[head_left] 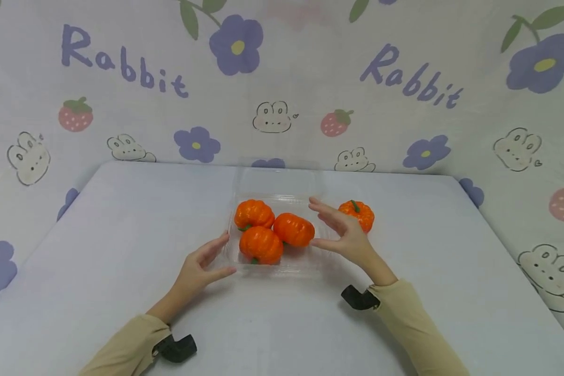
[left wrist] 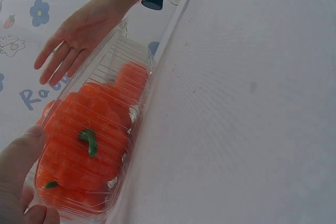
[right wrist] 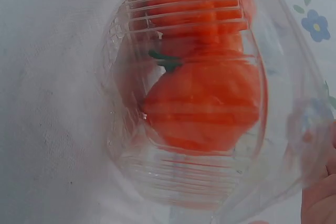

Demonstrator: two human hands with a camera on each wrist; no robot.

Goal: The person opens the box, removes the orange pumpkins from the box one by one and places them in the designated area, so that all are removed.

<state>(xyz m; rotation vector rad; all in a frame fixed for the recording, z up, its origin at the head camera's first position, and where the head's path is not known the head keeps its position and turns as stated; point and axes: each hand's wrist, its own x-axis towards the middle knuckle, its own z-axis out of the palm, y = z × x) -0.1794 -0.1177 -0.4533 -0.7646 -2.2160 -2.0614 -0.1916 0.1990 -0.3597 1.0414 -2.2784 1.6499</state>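
A clear plastic box stands mid-table with its lid folded open toward the back. Inside lie three orange toy pumpkins with green stems: one at back left, one at front left and one on the right. At the box's left side, my left hand rests fingers and thumb near the wall; the left wrist view shows the thumb by the rim. My right hand hovers at the right side, thumb and fingers spread apart, holding nothing visible.
Another orange pumpkin sits on the table just right of the box, partly behind my right hand. The table has a white cover. A printed curtain hangs along its back and sides.
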